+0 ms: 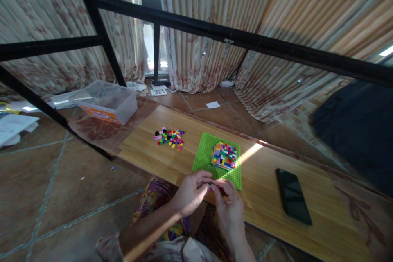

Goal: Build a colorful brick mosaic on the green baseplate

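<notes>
My left hand (192,192) and my right hand (227,201) meet at the front edge of the green baseplate (201,153). Their fingertips pinch a small dark toy brick (210,184) between them; most of it is hidden by the fingers. Just beyond, a low block built of many-coloured bricks (224,155) stands on the baseplate, right of its middle. A loose pile of small coloured bricks (169,137) lies on the wooden tabletop (147,153) to the left, apart from both hands.
A black phone (294,196) lies on the tabletop at the right. On the floor at left stands a clear plastic bin (107,100) with an orange label. Black metal bars (184,22) cross in front of striped curtains (215,4). Paper (213,105) lies on the tiles.
</notes>
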